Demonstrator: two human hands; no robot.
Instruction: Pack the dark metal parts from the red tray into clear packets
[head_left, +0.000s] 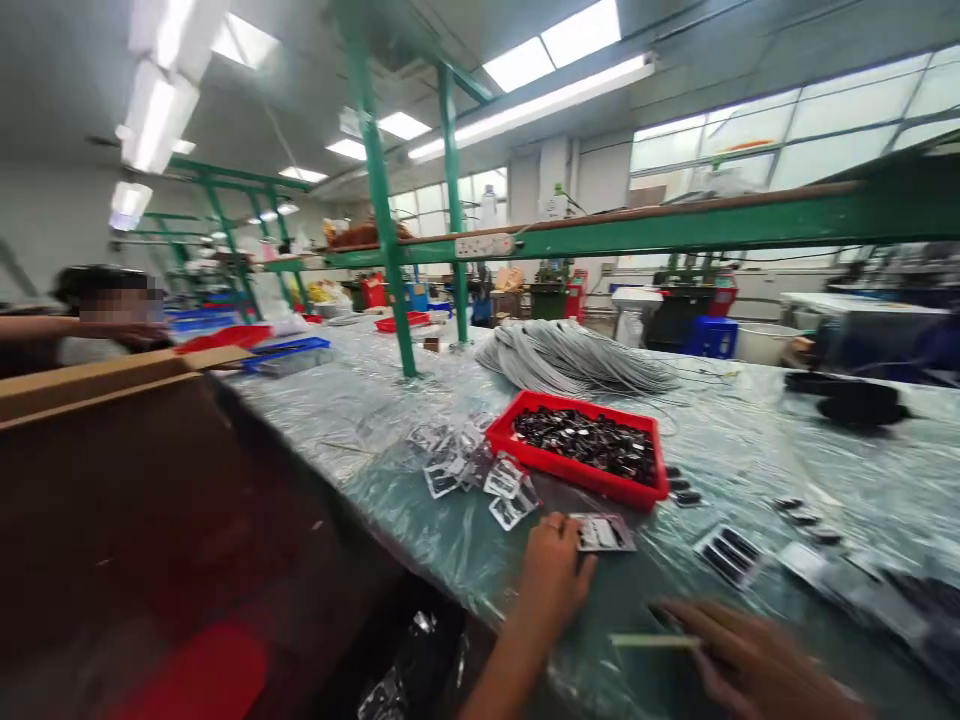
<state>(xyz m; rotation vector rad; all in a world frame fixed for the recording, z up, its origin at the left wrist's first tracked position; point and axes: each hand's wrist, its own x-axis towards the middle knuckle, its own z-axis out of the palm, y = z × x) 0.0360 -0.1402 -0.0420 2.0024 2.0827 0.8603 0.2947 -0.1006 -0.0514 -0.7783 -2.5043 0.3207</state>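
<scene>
My left hand (553, 565) reaches over the table with its fingers curled onto the left end of a small clear plastic packet (606, 532), which lies flat with printed or dark content. At the lower right my right hand (750, 650) is smeared by motion. A thin pale strip (652, 641) sticks out from between its fingers, and a dark shape at the fingertips is too blurred to name. Just beyond my left hand stands a red tray (577, 480) heaped with small black parts (589, 440). Several filled clear packets (514, 490) lie in a loose pile left of it.
Right of the tray are a packet with black pieces (729, 556) and several loose black pieces (806, 518). Behind the tray lies a bundle of grey cables (570, 355). Green posts (386, 200) rise from the plastic-covered table. A cardboard box (97, 385) and another person are at left.
</scene>
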